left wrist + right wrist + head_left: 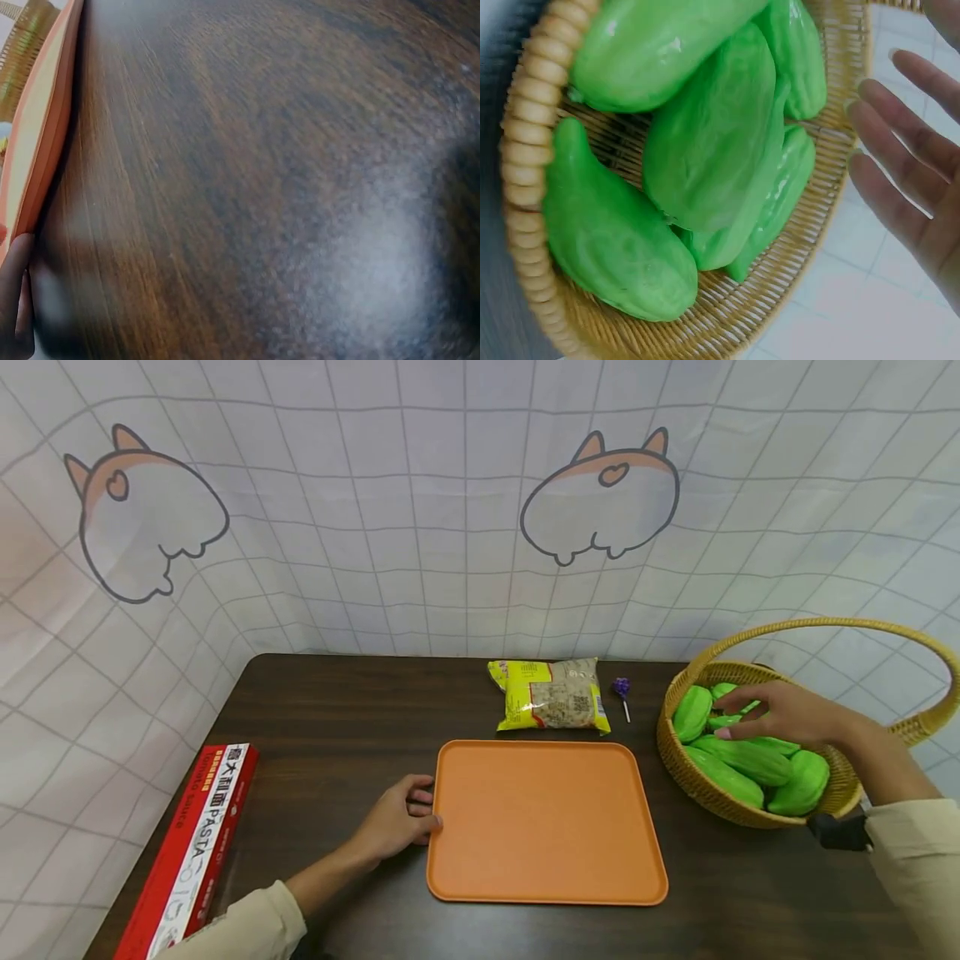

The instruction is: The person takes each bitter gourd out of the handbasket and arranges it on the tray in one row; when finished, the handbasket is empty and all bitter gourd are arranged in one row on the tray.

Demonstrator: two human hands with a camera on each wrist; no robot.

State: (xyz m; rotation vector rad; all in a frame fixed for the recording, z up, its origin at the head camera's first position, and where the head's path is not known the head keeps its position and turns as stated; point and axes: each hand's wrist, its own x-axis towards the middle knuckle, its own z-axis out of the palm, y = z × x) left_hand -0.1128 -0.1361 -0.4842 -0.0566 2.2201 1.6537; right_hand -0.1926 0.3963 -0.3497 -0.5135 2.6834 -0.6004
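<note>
My left hand (397, 822) is at the left edge of a flat orange tray (547, 822), pinching its rim with the thumb on top and the fingers at the side. The left wrist view shows those fingers (16, 289) against the tray's edge. Over a round wicker basket (678, 768) with a tall handle hovers my right hand (795, 714), its fingers loosely bent and holding nothing. Inside the basket lie several bright green, ridged, chayote-like vegetables (742, 760). From the right wrist view, the spread fingers (900, 157) appear apart from these vegetables (709, 135).
Behind the tray lies a yellow packet (551, 695) with a clear window, and beside it a purple-wrapped lollipop (622, 688). A long red pasta box (191, 843) lies along the table's left side. A white gridded cloth (420, 527) hangs behind the dark wooden table (337, 718).
</note>
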